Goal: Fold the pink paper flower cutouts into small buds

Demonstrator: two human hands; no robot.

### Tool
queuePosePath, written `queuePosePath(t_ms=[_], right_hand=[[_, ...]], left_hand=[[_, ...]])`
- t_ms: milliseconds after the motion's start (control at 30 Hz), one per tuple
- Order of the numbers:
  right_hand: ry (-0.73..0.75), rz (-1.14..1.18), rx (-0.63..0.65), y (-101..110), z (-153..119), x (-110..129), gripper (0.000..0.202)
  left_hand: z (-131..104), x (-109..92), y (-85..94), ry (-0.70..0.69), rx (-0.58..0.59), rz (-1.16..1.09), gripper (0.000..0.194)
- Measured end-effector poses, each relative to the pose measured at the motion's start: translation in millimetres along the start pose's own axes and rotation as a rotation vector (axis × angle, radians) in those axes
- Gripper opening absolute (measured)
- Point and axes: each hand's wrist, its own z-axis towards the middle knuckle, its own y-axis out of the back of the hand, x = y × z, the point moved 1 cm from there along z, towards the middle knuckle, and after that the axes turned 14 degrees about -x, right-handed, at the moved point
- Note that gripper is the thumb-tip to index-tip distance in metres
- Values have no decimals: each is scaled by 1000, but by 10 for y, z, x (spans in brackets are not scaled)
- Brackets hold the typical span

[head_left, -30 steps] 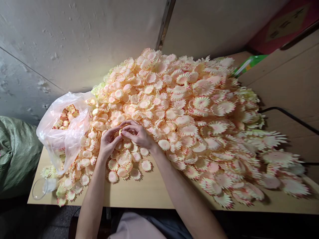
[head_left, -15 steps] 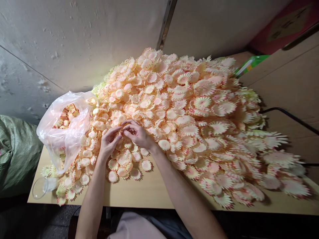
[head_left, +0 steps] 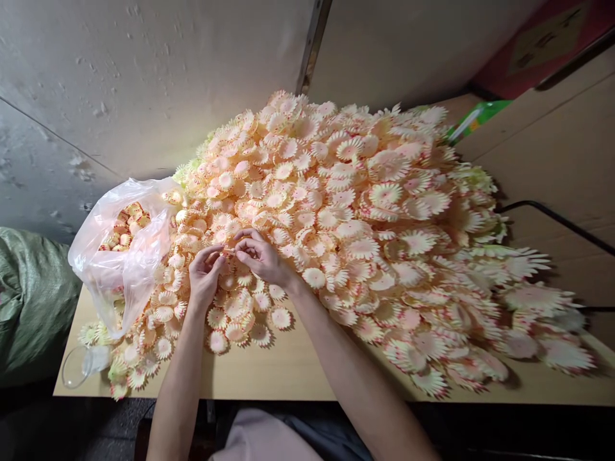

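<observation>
My left hand (head_left: 206,267) and my right hand (head_left: 259,256) meet above the front left of a large heap of flower-shaped petal discs (head_left: 317,192). These discs are pale pink and cream, with serrated edges tipped in red. Fingers of both hands are pinched around a small pale piece (head_left: 230,250) bridging the gap between them. Its exact shape is too small to make out, and fingertips hide part of it. Just below the hands lie several loose discs (head_left: 237,307).
A thin clear plastic bag (head_left: 91,256) holding rolled red-and-cream buds (head_left: 129,225) stands at left. Near the front left corner of the wooden table (head_left: 269,378) lies a clear cup (head_left: 77,367). A green woven sack (head_left: 33,301) is beside the table. A wall rises behind; a black cable (head_left: 562,221) runs at right.
My left hand has shifted slightly left, away from the right hand, so the small piece between them now shows. The whole view has moved a little.
</observation>
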Motion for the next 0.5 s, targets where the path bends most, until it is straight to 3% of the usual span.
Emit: queuePosePath(t_ms=[233,500], right_hand=[[36,-13,0,-18,4,-6,8],[12,-8,-9,-6,19,46,24]], left_hand=[[-2,9,-17,60,-113,-32,31],[17,13,27,-51,-63,99,28]])
